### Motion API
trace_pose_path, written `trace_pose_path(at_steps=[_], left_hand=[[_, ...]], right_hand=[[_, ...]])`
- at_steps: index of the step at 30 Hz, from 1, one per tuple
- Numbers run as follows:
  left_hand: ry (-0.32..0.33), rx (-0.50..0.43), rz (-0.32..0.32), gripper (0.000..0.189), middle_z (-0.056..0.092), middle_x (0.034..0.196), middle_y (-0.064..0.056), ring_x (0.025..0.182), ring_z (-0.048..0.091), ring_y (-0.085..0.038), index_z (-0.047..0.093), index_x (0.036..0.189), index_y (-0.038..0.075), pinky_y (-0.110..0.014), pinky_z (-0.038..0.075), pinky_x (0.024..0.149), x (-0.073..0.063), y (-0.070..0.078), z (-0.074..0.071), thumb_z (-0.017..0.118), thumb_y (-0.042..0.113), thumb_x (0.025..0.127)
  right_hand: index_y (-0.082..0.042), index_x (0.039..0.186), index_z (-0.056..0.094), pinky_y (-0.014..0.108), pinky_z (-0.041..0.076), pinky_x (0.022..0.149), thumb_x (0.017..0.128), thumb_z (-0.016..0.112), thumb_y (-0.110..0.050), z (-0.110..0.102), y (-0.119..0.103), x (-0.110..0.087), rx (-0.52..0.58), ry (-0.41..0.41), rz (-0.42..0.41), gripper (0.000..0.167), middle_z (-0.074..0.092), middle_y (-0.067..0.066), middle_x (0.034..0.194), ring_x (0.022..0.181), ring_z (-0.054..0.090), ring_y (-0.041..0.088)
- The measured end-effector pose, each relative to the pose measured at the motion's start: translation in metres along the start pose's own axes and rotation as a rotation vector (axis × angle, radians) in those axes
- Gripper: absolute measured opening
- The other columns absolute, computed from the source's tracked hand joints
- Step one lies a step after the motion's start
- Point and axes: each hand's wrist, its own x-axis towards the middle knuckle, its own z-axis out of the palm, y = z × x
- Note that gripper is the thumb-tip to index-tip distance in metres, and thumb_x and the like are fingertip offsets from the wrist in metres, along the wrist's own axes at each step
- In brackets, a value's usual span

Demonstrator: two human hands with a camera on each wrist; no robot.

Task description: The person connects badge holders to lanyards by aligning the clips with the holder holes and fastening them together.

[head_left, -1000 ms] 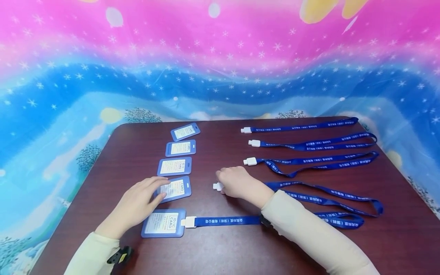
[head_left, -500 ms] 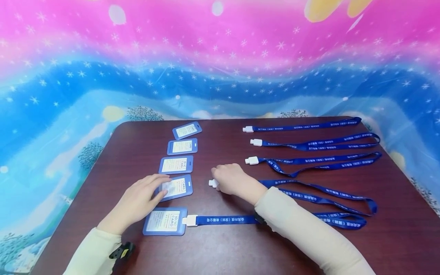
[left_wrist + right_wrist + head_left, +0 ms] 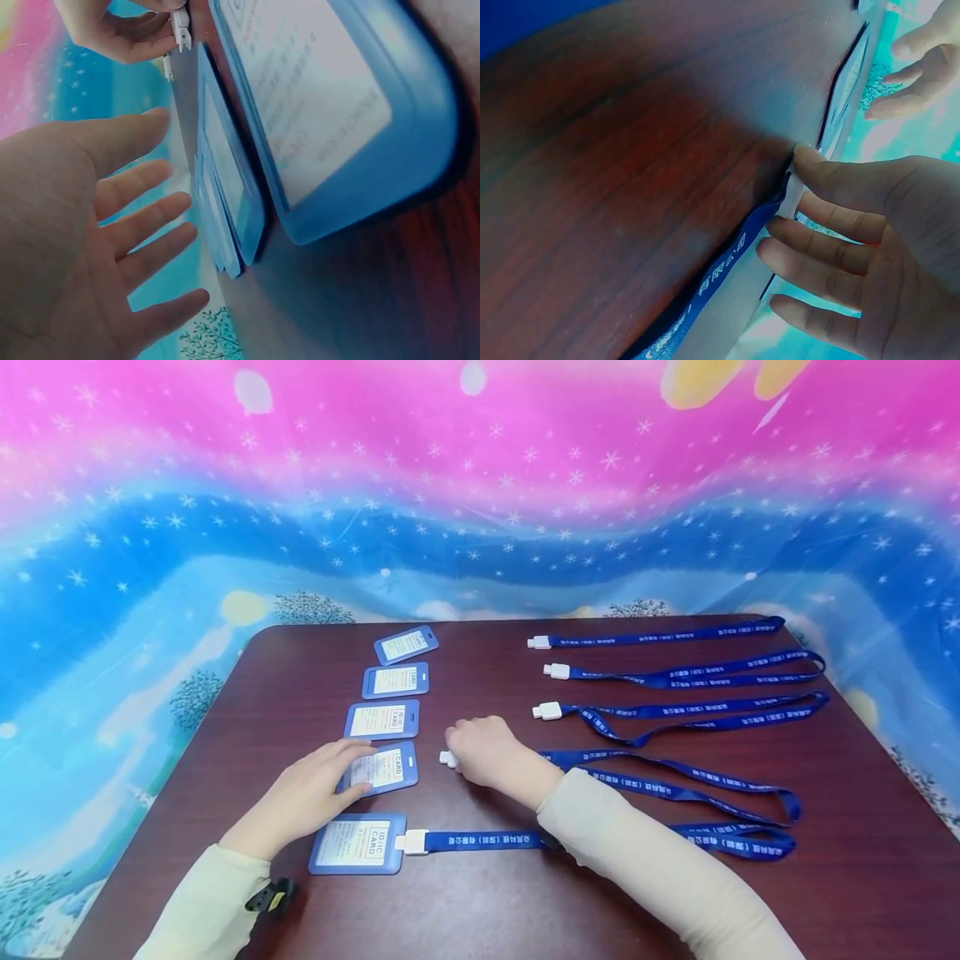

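In the head view, my left hand (image 3: 300, 789) lies over the left end of a blue ID badge holder (image 3: 393, 768), thumb and fingertips at its face. Its fingers look extended and spread in the left wrist view. My right hand (image 3: 491, 750) pinches the white clip (image 3: 447, 760) of a blue lanyard (image 3: 660, 788) between thumb and fingers, a short gap right of that holder's slot. The strap trails right in a loop. Nearer me lies another badge holder (image 3: 356, 843), joined by a white clip (image 3: 414, 842) to its lanyard (image 3: 487, 841), partly hidden under my right arm.
Farther back on the dark wooden table (image 3: 472, 893) lie three more badge holders, the closest (image 3: 382, 719) just beyond my left hand. Three lanyards stretch across the right side, the closest with its white clip (image 3: 547, 711) facing left. A colourful cloth (image 3: 480, 527) hangs behind the table.
My right hand has slid left with the lanyard's clip, closer to the badge holder, and the strap has followed. My left hand stays at the same holder.
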Motion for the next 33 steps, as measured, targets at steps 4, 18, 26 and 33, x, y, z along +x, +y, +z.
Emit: trace_pose_path(at_steps=[4,18,26,33], left_hand=[[-0.018,0.01,-0.007,0.061,0.052,0.142,-0.017,0.132,0.047,-0.039,0.057,0.137,0.009,-0.059,0.042,0.102,0.002,-0.001,0.003,0.08,0.028,0.084],[-0.015,0.031,-0.008,0.063,0.056,0.138,-0.016,0.127,0.052,-0.038,0.059,0.135,0.01,-0.059,0.044,0.1,0.007,-0.006,0.008,0.084,0.03,0.08],[-0.038,0.048,-0.013,0.067,0.056,0.137,-0.017,0.121,0.055,-0.037,0.058,0.135,0.007,-0.057,0.047,0.098,0.01,-0.008,0.012,0.085,0.031,0.079],[-0.041,0.044,0.004,0.067,0.058,0.133,-0.016,0.119,0.056,-0.035,0.06,0.133,0.005,-0.055,0.048,0.097,0.012,-0.005,0.011,0.087,0.029,0.077]], right_hand=[[-0.01,0.11,0.073,0.031,0.058,0.069,0.085,0.079,-0.03,0.0,-0.004,0.002,-0.008,0.025,-0.011,0.033,0.071,0.003,0.093,0.082,0.069,0.017],[-0.013,0.115,0.073,0.028,0.056,0.069,0.086,0.077,-0.031,0.0,-0.015,0.013,-0.016,0.051,-0.032,0.034,0.071,0.002,0.096,0.084,0.068,0.015],[-0.013,0.112,0.074,0.027,0.054,0.063,0.088,0.075,-0.028,0.003,-0.021,0.016,-0.028,0.085,-0.05,0.029,0.068,0.001,0.091,0.079,0.066,0.014],[-0.015,0.114,0.074,0.027,0.055,0.068,0.087,0.076,-0.028,0.005,-0.022,0.019,-0.039,0.098,-0.061,0.03,0.068,0.001,0.094,0.082,0.067,0.014]])
